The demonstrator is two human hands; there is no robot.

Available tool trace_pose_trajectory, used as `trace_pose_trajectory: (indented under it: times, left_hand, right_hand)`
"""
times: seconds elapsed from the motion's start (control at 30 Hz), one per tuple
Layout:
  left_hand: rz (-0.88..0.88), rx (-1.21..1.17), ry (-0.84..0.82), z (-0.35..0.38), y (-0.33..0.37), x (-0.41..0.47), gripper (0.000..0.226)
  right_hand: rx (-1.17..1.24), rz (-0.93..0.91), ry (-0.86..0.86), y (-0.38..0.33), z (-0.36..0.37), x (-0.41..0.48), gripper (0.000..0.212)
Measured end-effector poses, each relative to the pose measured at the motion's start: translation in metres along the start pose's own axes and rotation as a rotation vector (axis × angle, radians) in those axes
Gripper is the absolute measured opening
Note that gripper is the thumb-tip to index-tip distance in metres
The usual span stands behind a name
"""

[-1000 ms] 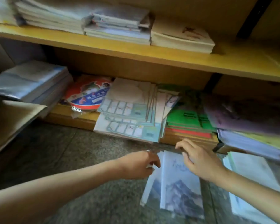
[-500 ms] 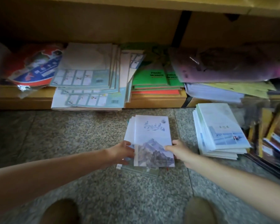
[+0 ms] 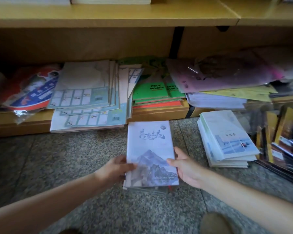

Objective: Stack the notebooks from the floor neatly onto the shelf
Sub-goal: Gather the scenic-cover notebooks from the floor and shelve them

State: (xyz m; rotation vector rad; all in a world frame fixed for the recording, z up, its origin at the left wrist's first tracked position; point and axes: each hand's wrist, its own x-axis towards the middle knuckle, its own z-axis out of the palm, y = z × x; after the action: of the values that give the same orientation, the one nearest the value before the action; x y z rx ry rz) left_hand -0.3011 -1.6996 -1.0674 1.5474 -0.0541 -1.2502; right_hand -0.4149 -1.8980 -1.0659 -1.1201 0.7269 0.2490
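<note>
A stack of pale blue notebooks (image 3: 150, 149) with a mountain picture on the top cover lies on the stone floor in front of the shelf. My left hand (image 3: 116, 168) grips its left edge, thumb on the cover. My right hand (image 3: 184, 168) grips the right edge, thumb on top as well. A second stack of white and blue notebooks (image 3: 227, 141) sits on the floor to the right. The low wooden shelf (image 3: 159, 114) behind them holds several piles.
On the bottom shelf lie a red and blue packet (image 3: 32, 92), grid-cover workbooks (image 3: 86, 98), green and red pads (image 3: 156, 95) and pink and yellow paper (image 3: 227, 81). Framed items (image 3: 281, 141) lean at the far right. The upper shelf board (image 3: 108, 16) overhangs. A shoe (image 3: 216, 223) shows below.
The fanned notebooks have been squared into one stack. Both hands slid from the top of the covers to the stack's side edges, and the view dropped toward the floor.
</note>
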Motion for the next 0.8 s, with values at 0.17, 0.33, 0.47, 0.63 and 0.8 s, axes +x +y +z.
trace_pose_trajectory:
  times: [0.17,0.33,0.47,0.63,0.8]
  left_hand:
    - [0.09,-0.309,0.142,-0.01,0.01,-0.011,0.023]
    - [0.115,-0.095,0.272,-0.028,0.005,-0.022,0.018]
    - [0.152,-0.077,0.315,-0.04,-0.014,-0.03,0.021]
    - [0.09,-0.136,0.498,-0.047,-0.026,-0.032,0.021]
    - [0.109,-0.16,0.533,-0.051,-0.028,-0.03,0.025]
  right_hand:
    - [-0.148,0.015,-0.058,0.0,0.02,-0.001,0.038]
    - [-0.566,-0.078,0.285,0.014,0.01,0.021,0.022]
    - [-0.62,0.095,0.395,0.031,-0.002,0.039,0.044]
    - [-0.534,0.109,0.403,0.03,0.011,0.047,0.052]
    - [-0.489,0.084,0.512,0.028,0.014,0.053,0.071]
